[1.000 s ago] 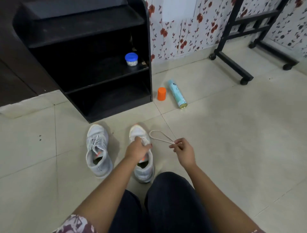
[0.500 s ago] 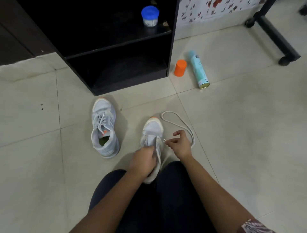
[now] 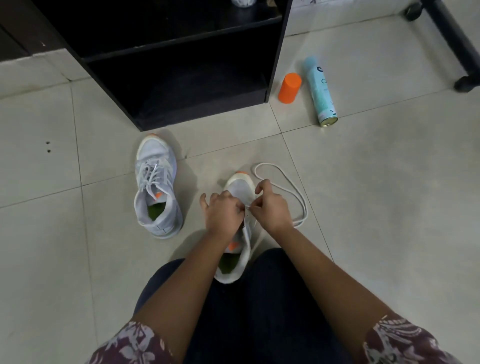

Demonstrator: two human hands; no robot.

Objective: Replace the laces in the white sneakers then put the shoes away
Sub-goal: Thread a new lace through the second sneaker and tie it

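Hands have met on tiled floor [image 3: 376,182]: left [image 3: 224,211] grips sneaker [image 3: 240,187], right [image 3: 274,207] pinches lace [image 3: 298,192]

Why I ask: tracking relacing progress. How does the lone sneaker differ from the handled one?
The lone sneaker is laced and untouched; the handled sneaker is gripped by the left hand while the right hand pinches its lace, which mostly loops loose on the floor. Both are white with orange toe tips and green insoles.

Sneaker [image 3: 240,185] midfoot hidden (jar [image 3: 243,2] cropped).
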